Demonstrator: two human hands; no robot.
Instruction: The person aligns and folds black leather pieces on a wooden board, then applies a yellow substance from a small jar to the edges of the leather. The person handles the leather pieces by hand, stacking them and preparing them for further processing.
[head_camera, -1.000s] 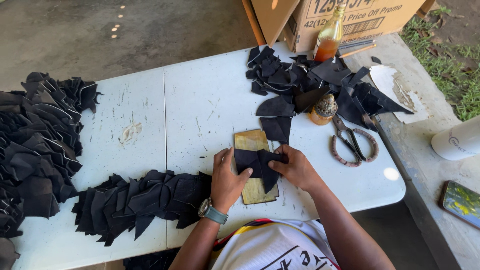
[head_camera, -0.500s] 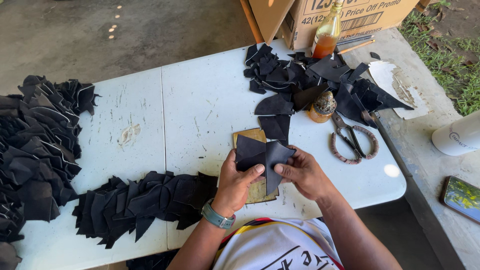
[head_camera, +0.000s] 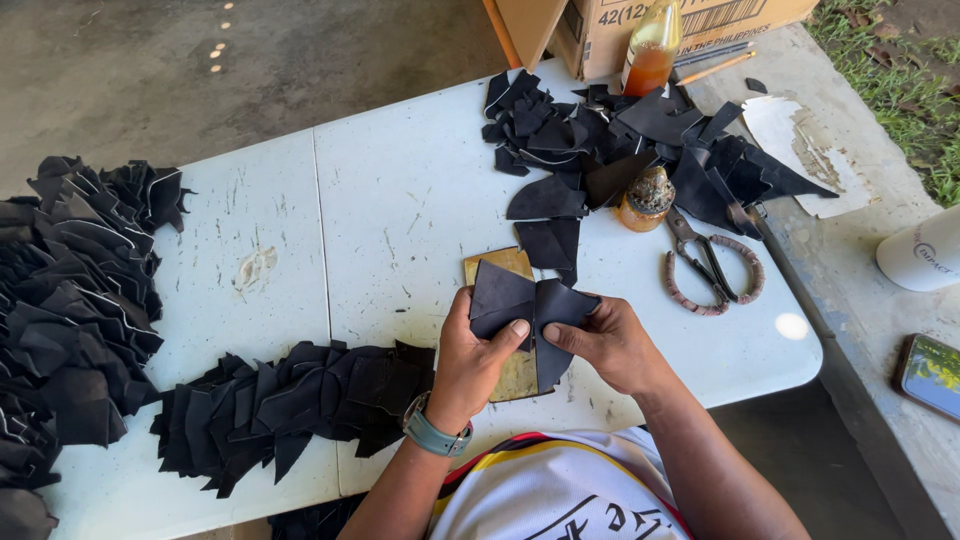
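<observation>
black leather piece (head_camera: 522, 305) pinched between left hand (head_camera: 478, 355) and right hand (head_camera: 610, 345).

The board (head_camera: 512, 300) is mostly hidden under the black piece (head_camera: 525, 305) and the two hands; only its top end and a strip near the table's (head_camera: 400, 200) front edge show. The left hand (head_camera: 475, 355) and right hand (head_camera: 605, 345) cover the lower part of that piece. The big black pile (head_camera: 70, 320) at the table's left end is cut off by the picture's left edge. The box (head_camera: 640, 20) at the far edge is cut off at the top, and so is the bottle (head_camera: 652, 45). The phone (head_camera: 930, 375) and white cup (head_camera: 925, 255) run off the right edge. The jar's (head_camera: 645, 198) inside is too small to tell.
</observation>
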